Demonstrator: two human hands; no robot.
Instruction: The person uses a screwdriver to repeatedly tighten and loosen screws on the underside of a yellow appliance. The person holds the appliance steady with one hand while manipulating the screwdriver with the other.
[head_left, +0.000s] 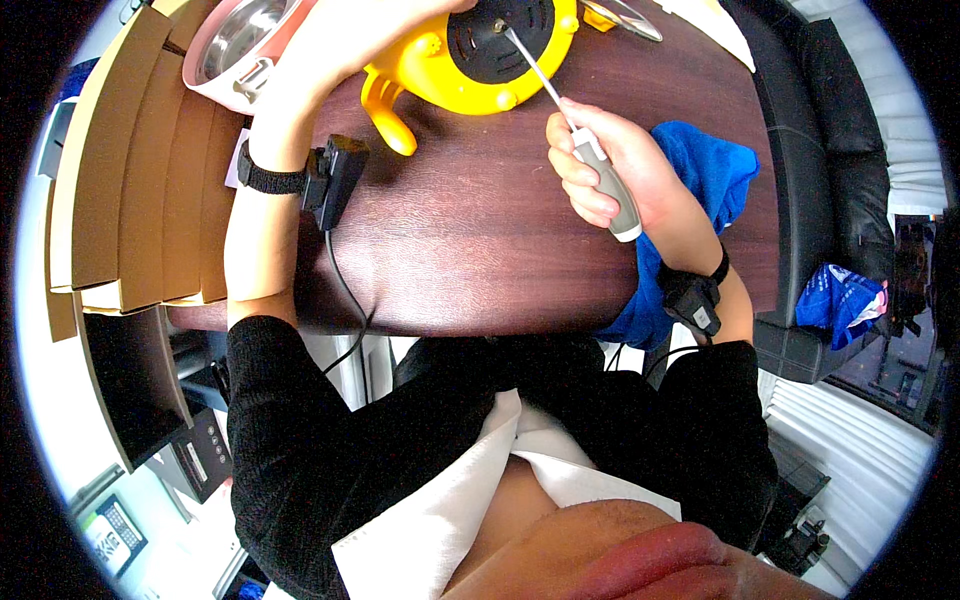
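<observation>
My right hand [630,170] grips a grey-handled screwdriver [610,190], its metal tip at a screw in the black round base [475,55] of a yellow plastic appliance [420,70]. My left hand [380,22] rests at the appliance's upper left, its fingers mostly cut off by the top edge. The appliance lies base up on the dark wooden table [450,230]. A blue cloth [710,170] is bunched beside my right forearm. Each of my wrists has a black strapped device with a cable.
A pink pot with a steel bowl [235,40] sits at upper left beside stacked cardboard [140,170]. A glass lid [625,20] is at the back. A black padded couch [830,120] with a blue bag [840,300] borders the table's right side.
</observation>
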